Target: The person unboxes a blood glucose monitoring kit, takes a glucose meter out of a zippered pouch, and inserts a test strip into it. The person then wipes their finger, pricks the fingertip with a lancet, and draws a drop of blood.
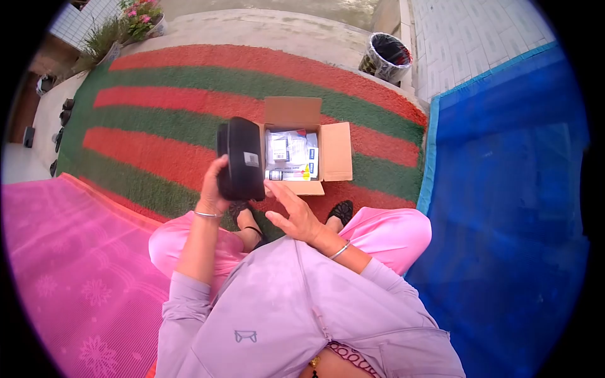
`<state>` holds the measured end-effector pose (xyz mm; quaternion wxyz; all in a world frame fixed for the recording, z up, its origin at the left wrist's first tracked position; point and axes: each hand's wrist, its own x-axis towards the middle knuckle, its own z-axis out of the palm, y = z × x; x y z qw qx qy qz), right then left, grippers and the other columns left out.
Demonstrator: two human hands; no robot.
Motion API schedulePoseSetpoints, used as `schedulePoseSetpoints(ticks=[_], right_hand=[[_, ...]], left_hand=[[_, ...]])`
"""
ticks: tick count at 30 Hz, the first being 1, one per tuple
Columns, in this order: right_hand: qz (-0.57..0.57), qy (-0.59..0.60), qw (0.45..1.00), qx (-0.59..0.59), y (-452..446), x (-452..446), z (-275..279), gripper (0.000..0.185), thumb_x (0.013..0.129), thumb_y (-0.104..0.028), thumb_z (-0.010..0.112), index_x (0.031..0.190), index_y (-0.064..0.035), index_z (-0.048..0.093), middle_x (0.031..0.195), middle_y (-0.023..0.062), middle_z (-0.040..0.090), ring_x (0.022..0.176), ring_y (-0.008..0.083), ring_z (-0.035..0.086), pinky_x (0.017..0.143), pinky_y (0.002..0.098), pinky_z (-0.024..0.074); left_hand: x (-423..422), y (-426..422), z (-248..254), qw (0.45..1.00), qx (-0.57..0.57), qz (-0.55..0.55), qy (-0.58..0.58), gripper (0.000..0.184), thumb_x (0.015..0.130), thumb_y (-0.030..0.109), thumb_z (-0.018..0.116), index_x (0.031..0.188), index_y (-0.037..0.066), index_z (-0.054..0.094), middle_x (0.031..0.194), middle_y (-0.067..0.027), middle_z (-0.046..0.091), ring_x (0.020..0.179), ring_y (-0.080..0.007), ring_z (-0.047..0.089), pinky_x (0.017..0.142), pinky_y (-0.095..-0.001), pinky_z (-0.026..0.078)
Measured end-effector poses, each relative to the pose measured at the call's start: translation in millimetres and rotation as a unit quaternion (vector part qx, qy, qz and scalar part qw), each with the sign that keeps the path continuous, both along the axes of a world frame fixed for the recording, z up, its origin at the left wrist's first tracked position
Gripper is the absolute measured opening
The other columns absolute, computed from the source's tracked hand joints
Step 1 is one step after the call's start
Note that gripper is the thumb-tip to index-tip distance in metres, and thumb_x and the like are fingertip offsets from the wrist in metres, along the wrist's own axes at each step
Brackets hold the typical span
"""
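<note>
A black zip-up case (242,160) with a small pale label is held up in front of my knees. My left hand (213,186) grips it from the left and below. Close to the case's lower right edge is my right hand (295,211), its fingers stretched out; whether the fingertips touch the case I cannot tell. Just beyond, an open cardboard box (336,151) stands on the carpet with its flaps folded out. Inside it lie plastic-wrapped packets (290,148) and a small white labelled box (279,150).
A striped red and green carpet (170,97) covers the floor. A trash bin (386,58) with a plastic liner stands at the far right. Blue cloth (504,201) lies to my right and pink cloth (82,271) to my left. Potted flowers (142,16) stand at the far left.
</note>
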<state>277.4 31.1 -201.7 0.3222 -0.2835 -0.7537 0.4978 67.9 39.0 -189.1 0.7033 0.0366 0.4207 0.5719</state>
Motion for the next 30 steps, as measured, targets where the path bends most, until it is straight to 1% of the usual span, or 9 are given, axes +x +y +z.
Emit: schedulePoseSetpoints(ticks=[5, 8, 11, 17, 21, 22, 23, 26, 30], right_hand=[[-0.052, -0.011, 0.998, -0.045, 27, 2, -24, 0.044, 0.080, -0.011, 0.054, 0.121, 0.0001, 0.044, 0.110, 0.0164, 0.051, 0.094, 0.0253, 0.055, 0.082, 0.0324, 0.0448], [-0.155, -0.019, 0.965, -0.211, 46, 4, -77, 0.038, 0.079, -0.012, 0.058, 0.115, -0.0016, 0.050, 0.108, 0.0127, 0.056, 0.091, 0.0180, 0.057, 0.076, 0.0296, 0.0477], [-0.182, -0.048, 0.950, -0.250, 64, 0, -117, 0.040, 0.078, -0.012, 0.060, 0.115, -0.0008, 0.051, 0.106, 0.0136, 0.058, 0.090, 0.0196, 0.058, 0.077, 0.0311, 0.0478], [-0.189, -0.122, 0.923, -0.313, 86, -21, -162, 0.051, 0.076, -0.021, 0.064, 0.118, 0.0009, 0.047, 0.110, 0.0186, 0.055, 0.093, 0.0239, 0.058, 0.080, 0.0340, 0.0471], [-0.205, -0.250, 0.915, -0.242, 101, -38, -175, 0.067, 0.073, -0.033, 0.065, 0.123, 0.0043, 0.040, 0.114, 0.0230, 0.050, 0.096, 0.0282, 0.056, 0.083, 0.0367, 0.0453], [-0.212, -0.273, 0.909, -0.234, 105, -41, -184, 0.072, 0.071, -0.037, 0.066, 0.123, 0.0064, 0.039, 0.115, 0.0244, 0.049, 0.098, 0.0307, 0.054, 0.085, 0.0377, 0.0440], [-0.227, -0.288, 0.905, -0.217, 107, -46, -192, 0.073, 0.071, -0.037, 0.067, 0.123, 0.0063, 0.039, 0.113, 0.0239, 0.049, 0.098, 0.0308, 0.053, 0.085, 0.0371, 0.0435], [-0.220, -0.326, 0.900, -0.186, 111, -54, -203, 0.075, 0.070, -0.039, 0.067, 0.122, 0.0060, 0.039, 0.109, 0.0217, 0.050, 0.097, 0.0306, 0.053, 0.086, 0.0366, 0.0419], [-0.214, -0.346, 0.900, -0.157, 106, -56, -200, 0.074, 0.069, -0.038, 0.068, 0.121, 0.0058, 0.040, 0.104, 0.0196, 0.051, 0.094, 0.0301, 0.053, 0.083, 0.0370, 0.0430]], left_hand=[[-73, 26, 60, 0.996, 0.029, 0.024, 0.077, 0.035, 0.084, 0.030, 0.051, 0.104, 0.001, 0.055, 0.096, -0.0116, 0.062, 0.085, -0.0216, 0.061, 0.080, -0.0352, 0.049], [-126, 30, 67, 0.993, 0.037, -0.002, 0.113, 0.038, 0.084, 0.029, 0.050, 0.108, 0.000, 0.051, 0.098, -0.0123, 0.061, 0.087, -0.0223, 0.061, 0.082, -0.0361, 0.049], [-166, 20, 10, 0.981, -0.045, 0.054, 0.182, 0.042, 0.082, 0.033, 0.053, 0.108, 0.001, 0.051, 0.095, -0.0115, 0.061, 0.086, -0.0219, 0.060, 0.081, -0.0357, 0.048], [-180, -35, -174, 0.971, -0.157, 0.148, 0.101, 0.033, 0.078, 0.027, 0.057, 0.099, 0.002, 0.053, 0.087, -0.0076, 0.061, 0.077, -0.0187, 0.059, 0.075, -0.0314, 0.048], [-177, -59, -269, 0.856, -0.245, 0.158, 0.428, 0.072, 0.070, 0.032, 0.065, 0.127, -0.002, 0.038, 0.110, -0.0168, 0.053, 0.098, -0.0268, 0.055, 0.085, -0.0344, 0.044], [-170, -56, -259, 0.834, -0.261, 0.123, 0.470, 0.087, 0.067, 0.034, 0.067, 0.134, -0.003, 0.026, 0.126, -0.0223, 0.040, 0.114, -0.0315, 0.044, 0.094, -0.0367, 0.037], [-165, -56, -258, 0.785, -0.293, 0.106, 0.535, 0.086, 0.068, 0.034, 0.067, 0.134, -0.003, 0.026, 0.134, -0.0246, 0.028, 0.122, -0.0344, 0.034, 0.100, -0.0371, 0.030], [-161, -60, -263, 0.717, -0.273, 0.060, 0.638, 0.087, 0.070, 0.038, 0.066, 0.134, -0.003, 0.024, 0.136, -0.0248, 0.023, 0.125, -0.0378, 0.027, 0.104, -0.0392, 0.023], [-152, -74, -264, 0.696, -0.281, -0.030, 0.661, 0.093, 0.069, 0.042, 0.067, 0.137, 0.003, 0.018, 0.140, -0.0225, 0.017, 0.128, -0.0393, 0.020, 0.104, -0.0439, 0.023]])
